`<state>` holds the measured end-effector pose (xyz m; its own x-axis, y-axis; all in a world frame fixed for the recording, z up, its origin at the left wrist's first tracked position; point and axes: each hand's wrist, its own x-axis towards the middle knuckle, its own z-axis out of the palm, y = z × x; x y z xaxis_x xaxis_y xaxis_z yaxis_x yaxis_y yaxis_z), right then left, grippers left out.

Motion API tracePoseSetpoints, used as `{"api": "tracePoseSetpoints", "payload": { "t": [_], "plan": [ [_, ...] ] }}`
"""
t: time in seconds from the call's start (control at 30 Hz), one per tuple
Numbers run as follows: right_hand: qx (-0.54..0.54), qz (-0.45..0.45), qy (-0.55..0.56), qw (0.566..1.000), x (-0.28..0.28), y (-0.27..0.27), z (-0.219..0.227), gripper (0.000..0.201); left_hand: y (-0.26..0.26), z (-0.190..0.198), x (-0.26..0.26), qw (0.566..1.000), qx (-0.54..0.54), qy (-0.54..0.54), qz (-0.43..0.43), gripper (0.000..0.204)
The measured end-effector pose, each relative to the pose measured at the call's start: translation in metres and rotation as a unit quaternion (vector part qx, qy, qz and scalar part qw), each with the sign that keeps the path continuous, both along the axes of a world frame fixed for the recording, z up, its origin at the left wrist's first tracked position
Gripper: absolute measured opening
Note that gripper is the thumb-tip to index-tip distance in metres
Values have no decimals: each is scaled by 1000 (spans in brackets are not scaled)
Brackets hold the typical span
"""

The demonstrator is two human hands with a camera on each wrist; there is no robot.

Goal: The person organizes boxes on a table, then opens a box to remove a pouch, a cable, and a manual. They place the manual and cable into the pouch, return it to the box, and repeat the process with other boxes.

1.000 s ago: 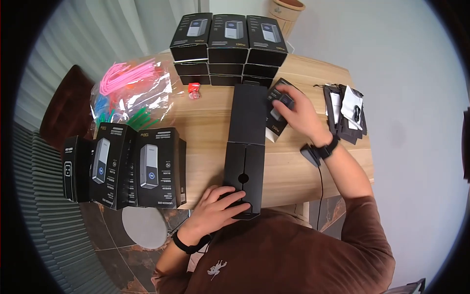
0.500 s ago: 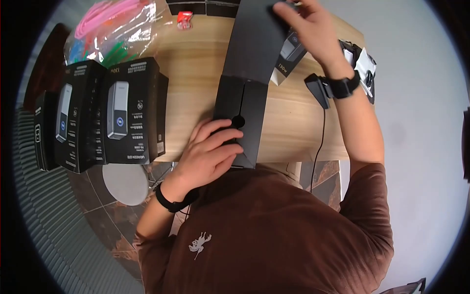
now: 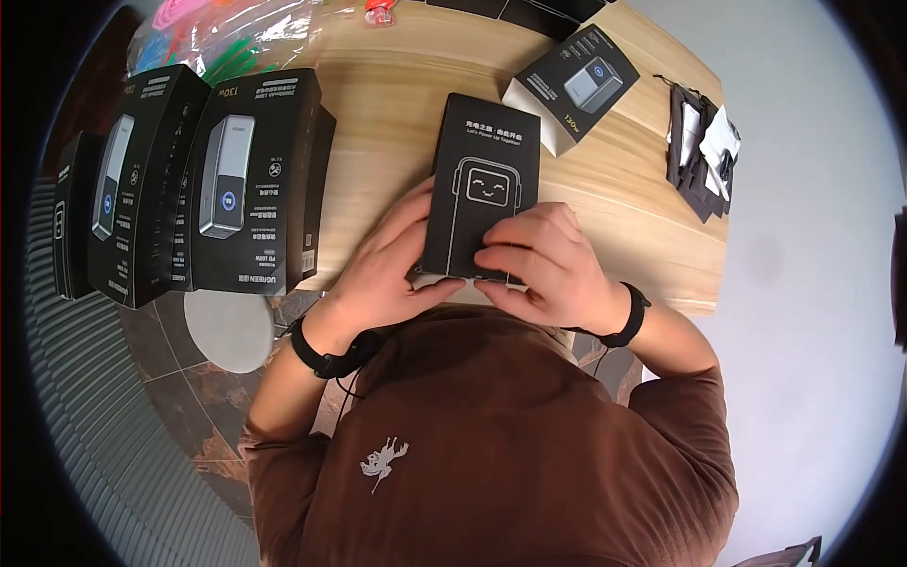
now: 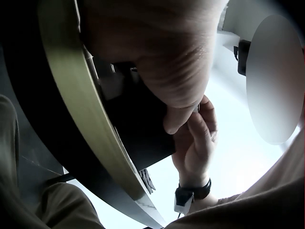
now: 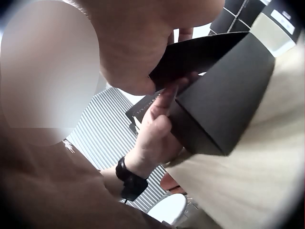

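Observation:
A black box [image 3: 463,227] lies lengthwise at the table's front edge, with a white line-drawn smiling face on its lid [image 3: 487,142]. My left hand [image 3: 378,269] holds the box's left side, the thumb along its front edge. From the right, my right hand [image 3: 557,260] has its fingers curled over the lid's near end, the thumb under the front edge. In the right wrist view, the lid stands slightly raised over the box wall [image 5: 228,95], and the left hand [image 5: 155,136] reaches into that gap. The box's inside is hidden in the head view.
A printed box sleeve [image 3: 576,85] lies behind on the right. Dark pouches [image 3: 699,156] with a white packet lie at the right edge. Several printed boxes [image 3: 250,180] stand at left, before a plastic bag [image 3: 274,38] of coloured ties. More boxes [image 3: 539,14] are stacked at the back.
The lid has swung from lying back, open, down over the box. My right hand has come with it toward the front edge, and the left has shifted to the box's side.

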<state>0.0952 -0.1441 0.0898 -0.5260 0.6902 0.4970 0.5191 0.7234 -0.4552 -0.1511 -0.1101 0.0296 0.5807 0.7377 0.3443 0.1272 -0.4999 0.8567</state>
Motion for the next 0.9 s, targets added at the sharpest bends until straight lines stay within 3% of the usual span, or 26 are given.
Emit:
{"api": "tracePoseSetpoints", "payload": {
  "t": [0.13, 0.3, 0.4, 0.9],
  "plan": [
    [-20, -18, -23, 999, 6, -5, -10, 35, -1, -17, -6, 995, 6, -101, 23, 60],
    [-16, -1, -43, 999, 9, -4, -10, 34, -1, 3, -9, 992, 112, 1, 64, 58],
    [-30, 4, -40, 999, 10, -4, -10, 32, 4, 7, -5, 990, 133, 41, 8, 53],
    [-103, 79, -12, 992, 18, 12, -2, 27, 8, 8, -3, 991, 130, 35, 5, 46]
  ]
}}
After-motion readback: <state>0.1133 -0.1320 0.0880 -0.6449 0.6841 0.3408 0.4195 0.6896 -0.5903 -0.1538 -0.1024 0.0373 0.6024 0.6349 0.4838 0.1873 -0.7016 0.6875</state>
